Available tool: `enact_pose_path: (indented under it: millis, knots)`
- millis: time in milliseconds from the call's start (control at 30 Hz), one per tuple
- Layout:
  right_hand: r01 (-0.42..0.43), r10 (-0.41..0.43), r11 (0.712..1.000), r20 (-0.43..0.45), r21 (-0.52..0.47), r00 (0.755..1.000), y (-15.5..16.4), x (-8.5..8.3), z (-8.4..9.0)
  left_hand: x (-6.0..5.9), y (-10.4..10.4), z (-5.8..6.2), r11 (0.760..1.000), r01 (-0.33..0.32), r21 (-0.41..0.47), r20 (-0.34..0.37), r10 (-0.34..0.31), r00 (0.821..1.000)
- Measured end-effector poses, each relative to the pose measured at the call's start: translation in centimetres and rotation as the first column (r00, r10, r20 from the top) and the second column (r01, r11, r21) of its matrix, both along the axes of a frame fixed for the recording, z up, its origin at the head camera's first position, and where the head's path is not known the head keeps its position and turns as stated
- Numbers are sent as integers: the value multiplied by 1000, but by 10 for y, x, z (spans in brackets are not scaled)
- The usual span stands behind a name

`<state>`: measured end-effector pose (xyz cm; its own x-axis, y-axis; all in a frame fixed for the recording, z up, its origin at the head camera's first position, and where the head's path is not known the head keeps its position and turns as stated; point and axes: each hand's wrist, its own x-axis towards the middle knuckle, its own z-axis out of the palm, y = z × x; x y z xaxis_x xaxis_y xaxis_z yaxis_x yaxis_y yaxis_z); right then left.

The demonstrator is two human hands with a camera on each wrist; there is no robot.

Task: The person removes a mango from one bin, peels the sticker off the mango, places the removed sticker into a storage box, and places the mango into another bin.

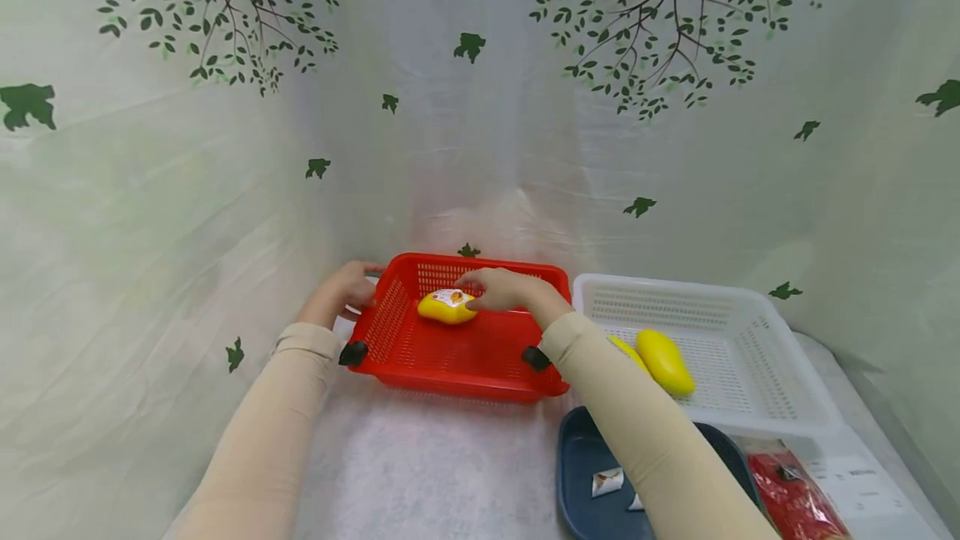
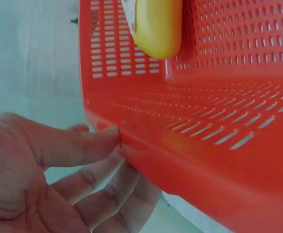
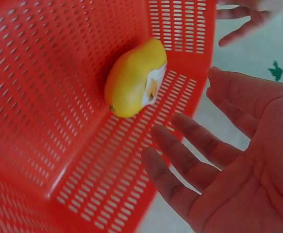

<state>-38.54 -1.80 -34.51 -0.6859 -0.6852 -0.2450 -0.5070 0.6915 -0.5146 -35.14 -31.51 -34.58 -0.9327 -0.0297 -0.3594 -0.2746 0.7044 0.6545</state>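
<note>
A red perforated basket point(image 1: 457, 357) stands in front of me. Inside it, against the far left part, lies a yellow mango point(image 1: 438, 312) bearing a white printed label point(image 3: 153, 87). At the basket's left rim, my left hand point(image 1: 347, 290) has its thumb on the edge and its fingers beneath, as the left wrist view shows. My right hand point(image 1: 501, 288) hovers over the far side, just right of the mango. Its fingers are spread and loosely bent in the right wrist view, with a gap between fingertips and fruit.
Right of the red basket is a white basket point(image 1: 772, 332) with yellow mangoes point(image 1: 666, 363). Nearer me sits a dark blue tray point(image 1: 570, 473) with small white labels point(image 1: 607, 482), partly under my right sleeve. A red plastic packet point(image 1: 795, 494) lies beside it. A leaf-patterned curtain point(image 1: 480, 148) hangs behind.
</note>
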Motion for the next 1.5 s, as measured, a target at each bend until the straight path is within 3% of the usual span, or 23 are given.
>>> enact_pose_path:
  millis: [433, 733, 933, 1333, 1500]
  knots:
    - [77, -78, 997, 73, 21, 994, -37, -14, -13, -5, -1, 1, 995, -92, 47, 67, 89, 994]
    - [141, -148, 988, 120, 61, 982, -48, -19, -21, -7, 5, 0, 996, -90, 2, 50, 90, 995]
    - [169, -179, 983, 152, 78, 972, -50, -20, -26, -8, 8, 0, 992, -125, -10, 54, 125, 991]
    - [148, -154, 987, 116, 57, 981, -50, -16, -25, -5, 9, 6, 994, -110, 12, 55, 109, 993]
    - [124, -134, 988, 103, 92, 986, -54, -14, -24, -4, 9, 5, 995, -100, 1, 54, 100, 994]
